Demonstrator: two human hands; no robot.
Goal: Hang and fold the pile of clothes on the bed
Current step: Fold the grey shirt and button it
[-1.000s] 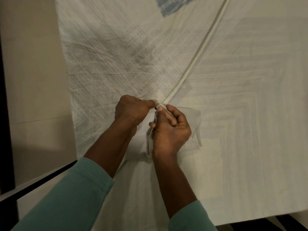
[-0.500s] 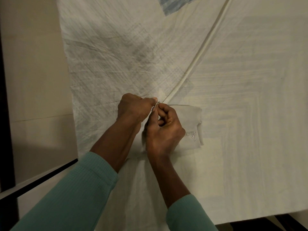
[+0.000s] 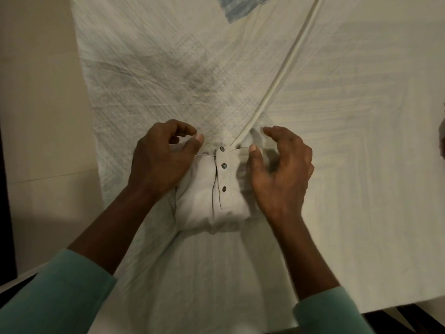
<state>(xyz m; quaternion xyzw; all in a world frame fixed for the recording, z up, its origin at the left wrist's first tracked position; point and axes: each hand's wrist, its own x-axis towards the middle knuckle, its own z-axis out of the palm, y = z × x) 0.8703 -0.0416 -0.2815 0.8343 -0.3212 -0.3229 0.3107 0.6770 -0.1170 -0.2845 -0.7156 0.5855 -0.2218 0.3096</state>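
neither hand grasps anything: left hand (image 3: 159, 160) rests on the left side of the shirt (image 3: 199, 201), fingers loosely curled, thumb apart from them; right hand (image 3: 281, 169) arches over the right side, thumb tip touching cloth beside the top button (image 3: 221, 148). shirt lies folded between both palms on the sheet (image 3: 337, 116), placket up.

A pale surface (image 3: 36, 116), perhaps floor, lies well left of the left hand (image 3: 160, 160), a cream strip (image 3: 286, 66) runs diagonally up and away from just beside the right hand (image 3: 281, 172), and a blue patch (image 3: 237, 8) sits far beyond both hands.
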